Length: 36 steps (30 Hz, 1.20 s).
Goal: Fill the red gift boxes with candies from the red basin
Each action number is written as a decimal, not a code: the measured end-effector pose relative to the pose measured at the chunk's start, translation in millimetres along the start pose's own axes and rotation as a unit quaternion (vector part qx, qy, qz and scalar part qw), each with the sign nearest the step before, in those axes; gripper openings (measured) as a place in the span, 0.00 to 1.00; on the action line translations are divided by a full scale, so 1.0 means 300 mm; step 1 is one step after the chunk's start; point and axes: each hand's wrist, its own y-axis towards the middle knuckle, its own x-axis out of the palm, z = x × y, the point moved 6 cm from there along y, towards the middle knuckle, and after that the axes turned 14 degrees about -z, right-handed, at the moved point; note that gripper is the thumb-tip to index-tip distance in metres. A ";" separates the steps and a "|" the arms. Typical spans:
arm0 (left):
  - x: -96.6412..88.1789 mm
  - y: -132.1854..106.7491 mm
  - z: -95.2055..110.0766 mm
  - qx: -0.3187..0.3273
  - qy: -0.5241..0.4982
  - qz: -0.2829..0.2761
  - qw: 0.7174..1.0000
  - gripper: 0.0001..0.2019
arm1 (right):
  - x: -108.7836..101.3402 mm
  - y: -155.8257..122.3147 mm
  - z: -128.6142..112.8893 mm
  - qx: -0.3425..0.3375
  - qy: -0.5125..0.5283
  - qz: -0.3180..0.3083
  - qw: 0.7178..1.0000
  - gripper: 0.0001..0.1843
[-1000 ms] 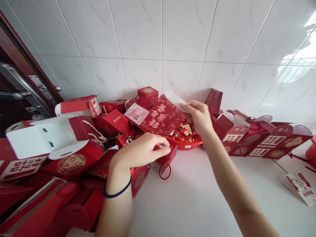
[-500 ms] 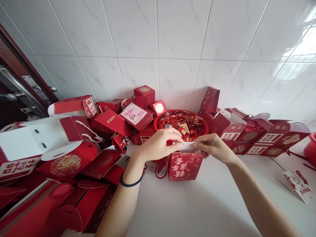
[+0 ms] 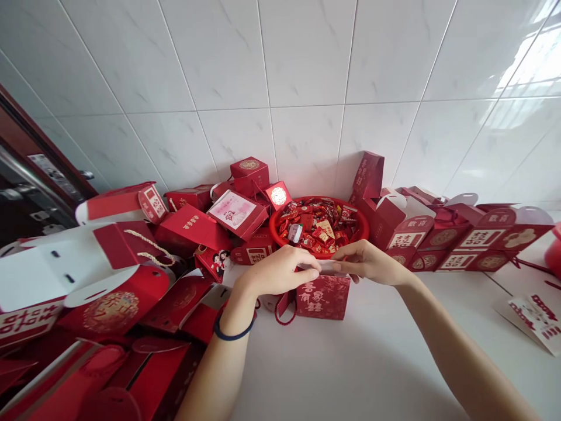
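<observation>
A small red gift box (image 3: 324,301) with white lettering stands upright on the white tabletop (image 3: 315,374). At its top left edge, my left hand (image 3: 280,270) is closed on the flap, thumb and fingers together. Across from it, my right hand (image 3: 368,263) pinches the right side of the same top, and a strip of pale inner card shows between the two hands. A red cord handle (image 3: 286,318) hangs at the box's left side. Just behind the box sits a red basin (image 3: 274,225) full of wrapped candies (image 3: 324,228).
Red boxes, several of them open, are heaped on the left, among them a white-lined box (image 3: 35,269). More lettered boxes (image 3: 407,228) are stacked on the right. A printed card (image 3: 532,318) lies at the far right. White tiles (image 3: 307,52) rise behind.
The top flaps of the gift box have come down and inward between my hands, so less white lining shows. The view has shifted slightly.
</observation>
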 end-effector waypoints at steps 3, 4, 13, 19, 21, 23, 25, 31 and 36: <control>0.001 -0.003 -0.010 -0.003 -0.019 -0.005 1.000 0.14 | -0.004 0.003 0.013 -0.001 0.003 -0.032 0.999 0.23; 0.002 -0.003 -0.014 -0.006 -0.025 -0.005 1.000 0.15 | -0.008 0.004 0.019 0.000 0.002 -0.043 0.999 0.24; 0.018 0.021 -0.009 -0.016 -0.010 -0.020 1.000 0.15 | -0.255 0.120 0.140 0.127 -0.175 0.225 0.950 0.13; 0.007 0.003 0.004 0.020 -0.049 -0.003 0.999 0.12 | -0.245 0.257 0.221 0.156 -0.209 0.250 0.932 0.15; -0.008 0.001 0.005 0.047 -0.080 0.034 0.995 0.12 | -0.244 0.252 0.207 0.128 -0.203 0.274 0.931 0.14; -0.029 0.007 -0.014 0.057 -0.132 0.097 0.985 0.12 | -0.245 0.229 0.174 0.094 -0.188 0.298 0.931 0.14; -0.052 0.017 -0.062 0.041 -0.202 0.188 0.960 0.11 | -0.231 0.207 0.125 0.026 -0.135 0.294 0.946 0.17; -0.043 0.089 -0.197 0.010 -0.347 0.324 0.880 0.18 | -0.114 0.191 -0.031 -0.140 0.026 0.152 0.978 0.22; -0.034 0.120 -0.259 0.042 -0.474 0.399 0.784 0.16 | -0.140 0.199 0.014 -0.121 0.055 0.135 0.982 0.21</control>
